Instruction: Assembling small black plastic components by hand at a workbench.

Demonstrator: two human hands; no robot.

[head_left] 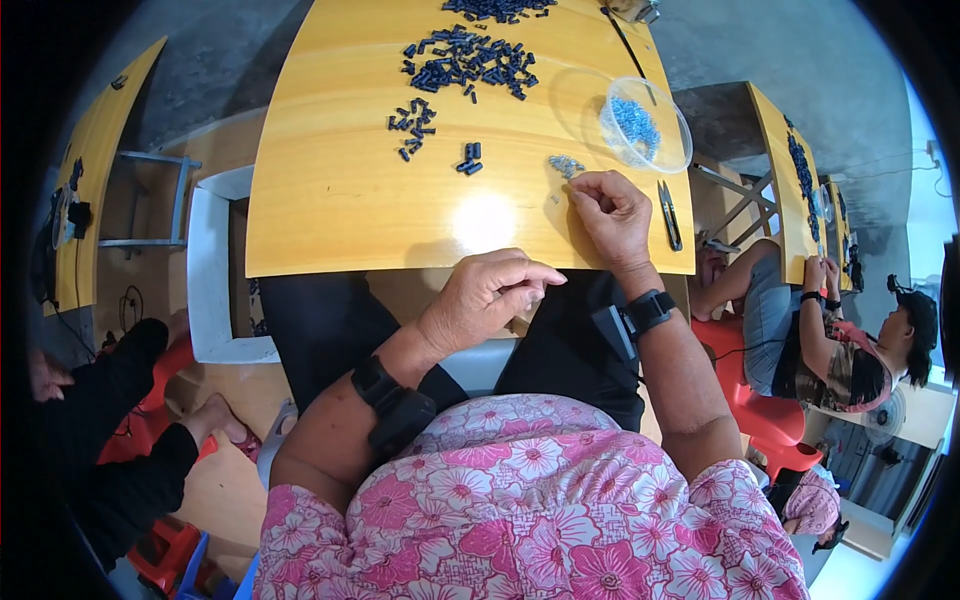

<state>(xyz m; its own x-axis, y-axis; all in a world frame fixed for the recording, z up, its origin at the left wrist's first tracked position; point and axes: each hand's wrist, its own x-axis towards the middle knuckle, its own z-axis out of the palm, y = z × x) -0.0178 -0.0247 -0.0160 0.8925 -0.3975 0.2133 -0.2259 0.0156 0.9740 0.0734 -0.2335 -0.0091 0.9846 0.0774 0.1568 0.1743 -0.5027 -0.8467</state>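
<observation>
Nearest: pink floral shirt (520, 490), black wrist units on both forearms. Left hand (485, 302) is just off the bench's near edge, over the lap; grip: index and thumb tips close, can't tell if they're clamped on anything. Right hand (614, 222) is over the bench (350, 215), near the right side; grip: fingers curled, thumb and index close, can't tell if a part is between them. Black thread snips (670, 216) lie just right of that hand. Small pile of clear-blue pieces (566, 165) just beyond its fingertips. Left of that: small cluster of black cylindrical parts (469, 158), then a loose scatter. Clear round bowl (677, 150), blue pieces inside, by the right edge. Farther: bigger black heap (470, 62), another at the far end.
</observation>
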